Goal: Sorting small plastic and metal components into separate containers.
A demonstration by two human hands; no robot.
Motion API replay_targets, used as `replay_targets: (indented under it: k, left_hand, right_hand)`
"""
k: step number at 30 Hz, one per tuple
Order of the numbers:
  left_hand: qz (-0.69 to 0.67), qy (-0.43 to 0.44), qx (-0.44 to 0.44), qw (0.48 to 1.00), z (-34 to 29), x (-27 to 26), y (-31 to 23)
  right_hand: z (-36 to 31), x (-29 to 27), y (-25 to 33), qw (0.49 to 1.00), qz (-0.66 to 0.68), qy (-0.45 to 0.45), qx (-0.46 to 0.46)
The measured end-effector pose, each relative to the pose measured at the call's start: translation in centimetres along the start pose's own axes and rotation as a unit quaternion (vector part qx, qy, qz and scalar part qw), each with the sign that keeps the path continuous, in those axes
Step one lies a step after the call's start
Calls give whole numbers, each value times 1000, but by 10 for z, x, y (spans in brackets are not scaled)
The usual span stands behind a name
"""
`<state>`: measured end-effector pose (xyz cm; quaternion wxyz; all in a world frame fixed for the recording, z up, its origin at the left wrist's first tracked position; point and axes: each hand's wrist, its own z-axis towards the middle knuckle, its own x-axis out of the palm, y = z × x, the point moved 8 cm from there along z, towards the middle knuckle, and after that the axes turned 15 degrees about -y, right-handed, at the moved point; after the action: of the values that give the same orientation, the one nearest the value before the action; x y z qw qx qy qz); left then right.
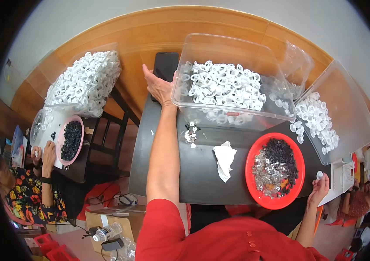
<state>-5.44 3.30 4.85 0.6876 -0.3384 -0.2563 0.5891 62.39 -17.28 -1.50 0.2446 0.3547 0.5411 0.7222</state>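
My left hand (160, 88) reaches to the far side of the dark table, fingers spread, in front of a black phone (166, 65) and against the left end of a transparent plastic bin (237, 112). White plastic parts (224, 85) fill much of that bin. At the right, my right hand (320, 190) pinches a small round white part (319, 175) between its fingertips. Left of that hand sits a red bowl (249, 174) of small black pieces (283, 152) and transparent pieces (268, 172).
A crumpled white tissue (224, 160) and small loose bits (191, 134) lie on the table (158, 143). A tipped transparent bin (350, 104) with white parts stands right. At left, a co-worker (32, 191) works beside a pink bowl (78, 143) and a heaped bin (87, 82).
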Motion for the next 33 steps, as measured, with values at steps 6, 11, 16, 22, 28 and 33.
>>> replay_targets:
  k: [6,11,16,22,28,33]
  left_hand:
    - [6,-24,6,1000,5,-8,4]
    - [12,-28,-4,1000,3,-6,2]
    - [12,-51,17,998,4,-5,4]
    - [17,-79,38,996,5,-7,2]
    - [12,-81,28,996,3,-7,1]
    - [1,-84,38,996,3,-9,-3]
  right_hand:
    - [-9,2,-2,1000,4,-3,8]
    - [-3,0,-1,1000,6,-4,2]
    - [-1,0,-1,1000,10,2,-7]
    - [-2,0,0,1000,15,-3,-7]
    - [-2,1,1,1000,19,-8,-6]
    - [-1,-1,1,1000,14,-12,-7]
